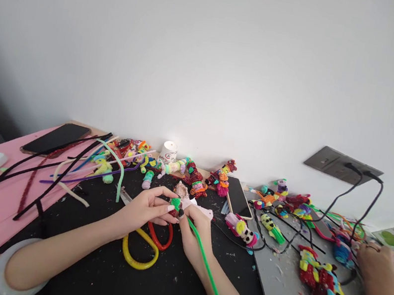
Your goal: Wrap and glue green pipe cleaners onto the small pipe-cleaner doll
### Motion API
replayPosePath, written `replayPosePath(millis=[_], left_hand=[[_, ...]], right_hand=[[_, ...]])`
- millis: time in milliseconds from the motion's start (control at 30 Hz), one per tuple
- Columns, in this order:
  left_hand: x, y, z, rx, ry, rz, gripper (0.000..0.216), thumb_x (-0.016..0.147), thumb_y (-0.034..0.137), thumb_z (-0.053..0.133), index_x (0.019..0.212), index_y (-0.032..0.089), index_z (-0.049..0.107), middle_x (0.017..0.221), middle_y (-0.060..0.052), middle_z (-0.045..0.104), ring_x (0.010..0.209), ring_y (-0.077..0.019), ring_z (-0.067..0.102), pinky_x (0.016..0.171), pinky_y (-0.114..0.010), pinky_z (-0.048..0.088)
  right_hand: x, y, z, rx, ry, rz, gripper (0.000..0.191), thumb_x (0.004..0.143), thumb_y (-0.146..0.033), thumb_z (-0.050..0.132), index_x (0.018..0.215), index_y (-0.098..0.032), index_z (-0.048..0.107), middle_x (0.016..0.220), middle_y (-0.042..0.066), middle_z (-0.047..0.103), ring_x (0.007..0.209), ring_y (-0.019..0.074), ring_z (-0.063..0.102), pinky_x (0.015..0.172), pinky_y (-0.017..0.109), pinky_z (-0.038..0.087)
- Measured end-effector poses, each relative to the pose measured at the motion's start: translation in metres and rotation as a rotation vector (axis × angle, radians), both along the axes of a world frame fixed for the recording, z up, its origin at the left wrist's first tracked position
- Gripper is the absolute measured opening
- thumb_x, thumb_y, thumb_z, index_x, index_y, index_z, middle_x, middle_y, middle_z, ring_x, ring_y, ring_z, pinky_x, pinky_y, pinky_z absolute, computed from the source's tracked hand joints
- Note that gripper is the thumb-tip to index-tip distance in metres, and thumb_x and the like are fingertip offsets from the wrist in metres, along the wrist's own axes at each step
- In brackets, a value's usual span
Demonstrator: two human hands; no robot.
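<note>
"Grip of the left hand [156, 207]: how does it stand?"

"Narrow, thumb and fingertips pinching a small fuzzy piece [175, 204], green on top and darker below."

"And the right hand [196, 230]?"

"Also closed narrow, its fingertips against the right side of that piece. It holds a green stem [208, 265], which trails over the wrist toward five o'clock."

"So where is the piece itself?"

"Raised above the black counter [95, 276], between the two hands. Call it the centre of the dial."

"What lies around it, then?"

"Scissors [137, 265] at seven, one handle loop yellow, the other red, the blades partly hidden under the left hand. A paper cup [169, 151] stands just short of twelve. A white-edged phone [240, 197] lies between two and three, a dark phone [55, 139] near ten."

"More fuzzy work about?"

"Yes, a red figure [222, 179] between one and two, and a yellow-green figure [273, 228] at three."

"Anyone else?"

"A co-worker's hand [377, 261], well apart, past three. I can't tell what it holds."
</note>
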State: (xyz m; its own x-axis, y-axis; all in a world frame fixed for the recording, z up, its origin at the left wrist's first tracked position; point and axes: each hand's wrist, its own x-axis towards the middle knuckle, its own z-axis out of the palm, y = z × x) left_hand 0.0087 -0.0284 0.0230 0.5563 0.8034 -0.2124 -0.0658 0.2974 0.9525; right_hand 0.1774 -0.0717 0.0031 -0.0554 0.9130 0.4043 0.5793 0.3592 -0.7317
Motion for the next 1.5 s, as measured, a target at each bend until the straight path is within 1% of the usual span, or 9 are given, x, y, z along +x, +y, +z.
replayPosePath(millis=[300,433,500,667,800,967,1100,1267,1500], left_hand=[[0.002,-0.001,-0.011,0.203,-0.002,0.018,0.025,0.080,0.032,0.063,0.100,0.017,0.056,0.094,-0.008,0.073,0.074,-0.0194,0.071,0.067,-0.029,0.055],[0.004,-0.005,-0.013,0.289,0.023,0.041,0.023,0.081,0.029,0.061,0.100,0.016,0.059,0.096,-0.008,0.072,0.076,-0.0180,0.070,0.072,-0.031,0.055],[0.003,-0.004,-0.014,0.298,0.009,0.053,0.021,0.081,0.028,0.060,0.099,0.016,0.059,0.094,-0.007,0.072,0.077,-0.0172,0.069,0.072,-0.030,0.056],[-0.002,0.008,-0.013,0.149,-0.075,0.122,0.027,0.080,0.028,0.063,0.104,0.019,0.054,0.080,-0.001,0.069,0.069,-0.0143,0.069,0.065,-0.025,0.056],[-0.006,0.016,-0.012,0.043,-0.160,0.159,0.032,0.080,0.031,0.065,0.108,0.022,0.051,0.082,-0.001,0.068,0.067,-0.0133,0.069,0.061,-0.022,0.055],[-0.007,0.017,-0.012,-0.034,-0.245,0.176,0.035,0.080,0.027,0.066,0.110,0.024,0.049,0.085,-0.001,0.068,0.065,-0.0125,0.069,0.060,-0.021,0.056],[-0.008,0.018,-0.012,-0.076,-0.264,0.165,0.039,0.078,0.023,0.068,0.111,0.024,0.048,0.089,-0.004,0.069,0.068,-0.0139,0.069,0.063,-0.023,0.056],[-0.008,0.022,-0.014,-0.087,-0.325,0.180,0.036,0.079,0.022,0.067,0.111,0.025,0.049,0.093,-0.005,0.070,0.079,-0.0151,0.069,0.071,-0.025,0.055],[-0.008,0.023,-0.013,-0.132,-0.433,0.182,0.035,0.079,0.017,0.067,0.110,0.025,0.051,0.096,-0.007,0.071,0.079,-0.0139,0.067,0.075,-0.026,0.053]], right_hand=[[-0.004,-0.005,0.002,0.160,-0.137,0.001,0.024,0.082,-0.013,0.044,0.061,-0.021,0.037,0.057,-0.003,0.040,0.053,0.0113,0.039,0.052,0.024,0.030],[-0.006,-0.007,-0.002,0.281,-0.218,0.068,0.021,0.083,-0.011,0.043,0.064,-0.020,0.040,0.061,-0.003,0.042,0.055,0.0113,0.040,0.052,0.023,0.030],[-0.006,-0.007,-0.001,0.279,-0.243,0.102,0.020,0.084,-0.012,0.043,0.066,-0.020,0.043,0.063,-0.002,0.045,0.056,0.0115,0.042,0.053,0.023,0.032],[0.004,-0.003,0.008,0.200,-0.241,0.019,0.010,0.083,-0.013,0.046,0.080,-0.019,0.052,0.078,0.003,0.053,0.072,0.0157,0.051,0.066,0.026,0.040],[0.016,0.004,0.010,0.158,-0.307,-0.160,0.028,0.073,-0.007,0.045,0.097,-0.018,0.054,0.099,0.008,0.056,0.094,0.0229,0.050,0.081,0.035,0.040],[0.019,0.010,0.003,-0.037,-0.487,-0.273,0.049,0.068,-0.012,0.048,0.116,-0.022,0.051,0.116,0.009,0.053,0.105,0.0280,0.045,0.085,0.041,0.036],[0.019,0.011,-0.001,-0.116,-0.576,-0.265,0.049,0.069,-0.016,0.051,0.118,-0.024,0.051,0.113,0.008,0.056,0.102,0.0278,0.046,0.084,0.042,0.034],[0.025,0.012,-0.003,-0.131,-0.613,-0.253,0.041,0.071,-0.020,0.055,0.111,-0.024,0.056,0.103,0.007,0.060,0.098,0.0270,0.049,0.082,0.040,0.034],[0.030,0.017,-0.003,-0.042,-0.422,-0.245,0.032,0.071,-0.018,0.057,0.103,-0.020,0.060,0.095,0.007,0.063,0.091,0.0245,0.055,0.077,0.034,0.041]])
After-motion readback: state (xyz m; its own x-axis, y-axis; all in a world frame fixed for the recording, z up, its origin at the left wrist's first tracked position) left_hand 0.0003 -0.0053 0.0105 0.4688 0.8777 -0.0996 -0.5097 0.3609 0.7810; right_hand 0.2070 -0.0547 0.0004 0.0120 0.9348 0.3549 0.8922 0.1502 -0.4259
